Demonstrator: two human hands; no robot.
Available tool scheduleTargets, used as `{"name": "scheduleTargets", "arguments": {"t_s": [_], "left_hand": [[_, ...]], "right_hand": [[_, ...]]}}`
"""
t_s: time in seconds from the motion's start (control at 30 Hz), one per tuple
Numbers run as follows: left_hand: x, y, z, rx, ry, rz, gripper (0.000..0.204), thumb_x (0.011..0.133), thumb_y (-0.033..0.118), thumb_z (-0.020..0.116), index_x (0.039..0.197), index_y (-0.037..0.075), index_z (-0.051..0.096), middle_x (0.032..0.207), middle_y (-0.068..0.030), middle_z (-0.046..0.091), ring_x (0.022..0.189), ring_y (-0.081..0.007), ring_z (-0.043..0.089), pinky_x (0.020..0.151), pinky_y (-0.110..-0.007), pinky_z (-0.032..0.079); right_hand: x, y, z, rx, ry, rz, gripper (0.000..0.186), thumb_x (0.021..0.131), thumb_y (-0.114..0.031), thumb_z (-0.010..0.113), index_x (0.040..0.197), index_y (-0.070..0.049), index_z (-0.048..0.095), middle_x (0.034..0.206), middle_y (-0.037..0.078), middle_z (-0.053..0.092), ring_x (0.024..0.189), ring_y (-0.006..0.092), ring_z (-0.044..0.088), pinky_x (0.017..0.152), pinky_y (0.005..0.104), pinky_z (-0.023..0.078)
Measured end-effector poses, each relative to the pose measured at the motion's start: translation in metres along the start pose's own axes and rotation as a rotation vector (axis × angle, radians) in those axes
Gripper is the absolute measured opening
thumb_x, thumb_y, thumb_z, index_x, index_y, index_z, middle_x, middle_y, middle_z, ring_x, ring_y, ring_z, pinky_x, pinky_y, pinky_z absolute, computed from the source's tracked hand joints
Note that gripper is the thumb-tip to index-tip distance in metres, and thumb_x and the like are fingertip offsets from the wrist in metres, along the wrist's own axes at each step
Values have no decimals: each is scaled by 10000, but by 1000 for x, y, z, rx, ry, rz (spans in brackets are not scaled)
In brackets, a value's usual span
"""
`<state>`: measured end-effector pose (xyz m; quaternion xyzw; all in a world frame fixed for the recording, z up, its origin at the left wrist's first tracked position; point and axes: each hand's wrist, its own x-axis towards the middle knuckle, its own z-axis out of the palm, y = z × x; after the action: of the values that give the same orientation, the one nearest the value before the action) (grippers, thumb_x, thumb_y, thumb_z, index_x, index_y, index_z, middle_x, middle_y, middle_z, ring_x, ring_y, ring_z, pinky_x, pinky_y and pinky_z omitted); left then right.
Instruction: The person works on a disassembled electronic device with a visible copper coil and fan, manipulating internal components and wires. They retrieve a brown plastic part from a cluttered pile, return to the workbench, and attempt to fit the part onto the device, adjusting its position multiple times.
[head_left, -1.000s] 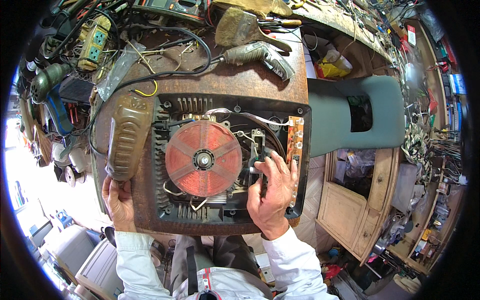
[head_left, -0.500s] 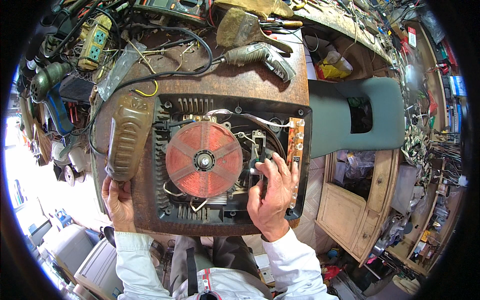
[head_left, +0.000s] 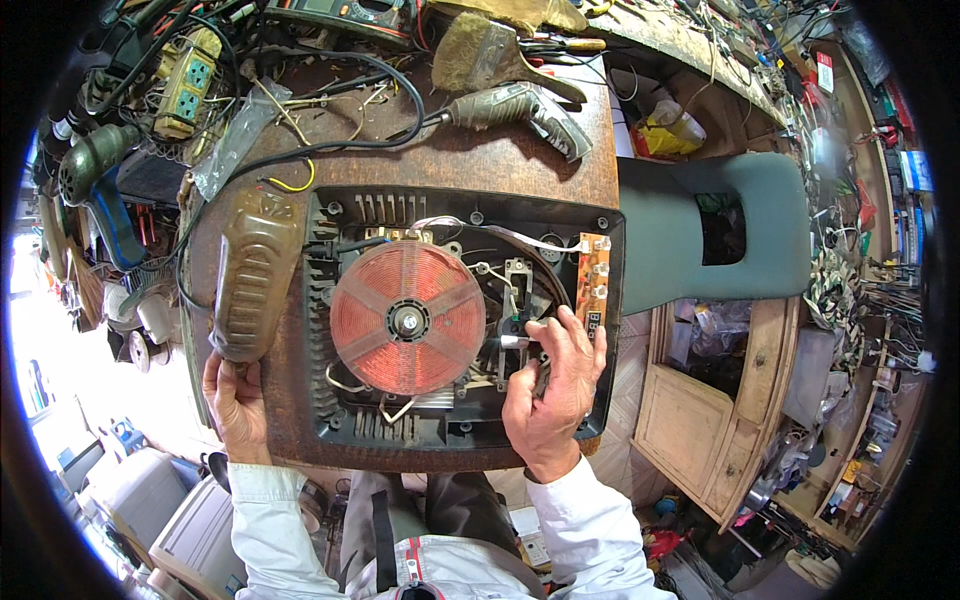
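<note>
An opened induction cooker [head_left: 465, 432] lies on the wooden table, its black shell holding a round reddish copper coil [head_left: 385, 290]. My right hand [head_left: 555, 395] is over the cooker's right part, thumb and fingers bent inward beside the fan area. At the index fingertip shows a small whitish cylinder [head_left: 514, 342]; what the fingers grip is partly hidden. Just right of this hand runs an orange circuit board [head_left: 599, 265]. At the table's near left corner, my left hand [head_left: 237, 405] has its fingers closed at the near end of a ribbed brown plastic case [head_left: 255, 285].
A hot glue gun [head_left: 525, 112], a wide brush [head_left: 480, 60] and a looping black cable [head_left: 330, 145] lie behind the cooker. A power strip [head_left: 188, 90] and a heat gun [head_left: 100, 185] are at the far left. A grey-green chair [head_left: 660, 235] stands against the table's right side.
My right hand has shifted slightly to the right, uncovering more of the whitish cylinder. My left hand and the brown case have stayed in place.
</note>
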<state>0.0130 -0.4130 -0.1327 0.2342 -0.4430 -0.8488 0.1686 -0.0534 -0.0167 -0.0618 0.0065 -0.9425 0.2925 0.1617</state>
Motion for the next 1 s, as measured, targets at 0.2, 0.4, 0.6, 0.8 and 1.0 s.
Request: {"name": "scheduleTargets", "arguments": {"t_s": [0.2, 0.4, 0.6, 0.8, 1.0], "left_hand": [[2, -1, -10, -8, -12, -12, 322, 970, 68, 729, 1271, 30, 621, 1238, -139, 711, 1109, -283, 711, 941, -419, 647], [1, -1, -12, -6, -7, -10, 330, 965, 70, 734, 1271, 29, 618, 1248, -139, 707, 1119, -283, 709, 935, -418, 650], [1, -1, -5, -10, -6, -1, 305, 976, 70, 721, 1263, 7, 640, 1201, -139, 727, 1081, -267, 731, 920, -402, 658], [1, 1, -3, -4, 16, -6, 297, 974, 79, 726, 1252, 8, 649, 1186, -135, 732, 1036, -260, 743, 907, -393, 660], [1, 1, 1, -1, 30, -23, 271, 975, 70, 724, 1235, 22, 668, 1133, -122, 750, 1015, -246, 748, 887, -389, 661]], "right_hand": [[1, -2, -1, -2, -48, -62, 560, 736, 75, 590, 1295, 56, 571, 1143, 114, 741, 1328, 369, 578, 1207, 614, 251], [-4, -2, -21, 29, 102, 61, 577, 744, 93, 580, 1319, 52, 565, 1187, 116, 733, 1336, 356, 579, 1208, 610, 259], [-18, -7, -33, 14, 66, 74, 545, 761, 77, 609, 1304, 48, 576, 1179, 114, 734, 1321, 357, 588, 1205, 609, 263], [-21, -9, -29, 69, 34, 40, 529, 757, 66, 630, 1284, 41, 599, 1214, 142, 698, 1277, 377, 605, 1169, 598, 329], [-19, -10, -25, 18, 9, -23, 557, 770, 61, 648, 1322, 12, 598, 1222, 159, 685, 1278, 380, 602, 1164, 590, 336]]}}
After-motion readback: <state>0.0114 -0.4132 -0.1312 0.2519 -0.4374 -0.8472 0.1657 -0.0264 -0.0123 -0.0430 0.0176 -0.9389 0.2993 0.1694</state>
